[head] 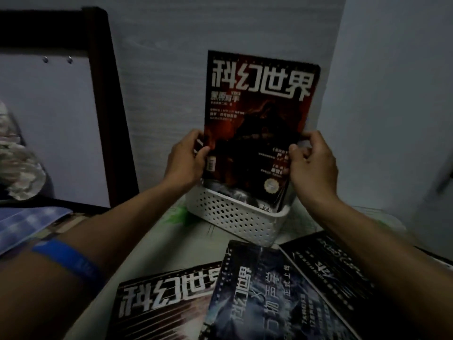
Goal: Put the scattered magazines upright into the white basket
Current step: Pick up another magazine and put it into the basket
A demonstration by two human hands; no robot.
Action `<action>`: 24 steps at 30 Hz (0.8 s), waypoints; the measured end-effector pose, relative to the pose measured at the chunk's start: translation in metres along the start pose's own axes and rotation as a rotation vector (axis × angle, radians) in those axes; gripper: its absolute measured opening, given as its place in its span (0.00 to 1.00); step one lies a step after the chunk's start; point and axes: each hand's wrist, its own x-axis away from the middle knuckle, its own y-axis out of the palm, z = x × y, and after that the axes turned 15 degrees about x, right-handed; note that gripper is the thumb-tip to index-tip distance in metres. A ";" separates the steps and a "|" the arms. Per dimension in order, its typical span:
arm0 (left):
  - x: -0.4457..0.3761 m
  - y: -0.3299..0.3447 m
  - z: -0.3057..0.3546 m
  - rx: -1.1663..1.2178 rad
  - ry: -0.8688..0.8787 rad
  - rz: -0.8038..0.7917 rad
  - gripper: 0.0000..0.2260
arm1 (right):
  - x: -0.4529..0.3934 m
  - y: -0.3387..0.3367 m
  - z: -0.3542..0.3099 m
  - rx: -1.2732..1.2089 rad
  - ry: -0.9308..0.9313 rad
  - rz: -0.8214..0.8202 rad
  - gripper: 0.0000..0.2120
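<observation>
Standing upright between the two hands, the red magazine [259, 114] has its lower edge down inside the white basket [235, 217], which sits just below both wrists. The left hand [187, 158] pinches the magazine's left edge, thumb on the cover, and the right hand [312, 163] grips the right edge with curled fingers, so both are closed on it. At least one other magazine seems to stand in the basket behind it, though that part is dim. The main risk, as I judge it, is release: the magazine rises far above the low basket rim and is limp, so once the hands let go it could bow, slide down or flop forward over the rim unless it leans against the wall beyond the hands. A push downward at a slant might also tip or shove the light basket. Nearer the body than the hands, the black magazine [161, 305], the blue magazine [264, 295] and the dark magazine [326, 273] lie flat and overlapping beneath the forearms, where a withdrawing arm could drag them off the surface.
</observation>
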 end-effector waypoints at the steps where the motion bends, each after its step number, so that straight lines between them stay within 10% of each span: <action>1: 0.001 0.003 -0.008 0.006 -0.026 -0.009 0.04 | 0.004 0.005 0.008 0.000 0.010 -0.009 0.06; 13: 0.013 0.009 -0.035 -0.081 -0.274 -0.068 0.10 | 0.030 0.033 0.026 0.086 0.116 0.132 0.17; 24: 0.147 -0.040 -0.002 -0.094 -0.177 -0.053 0.04 | 0.115 -0.044 -0.002 -0.031 0.023 -0.265 0.07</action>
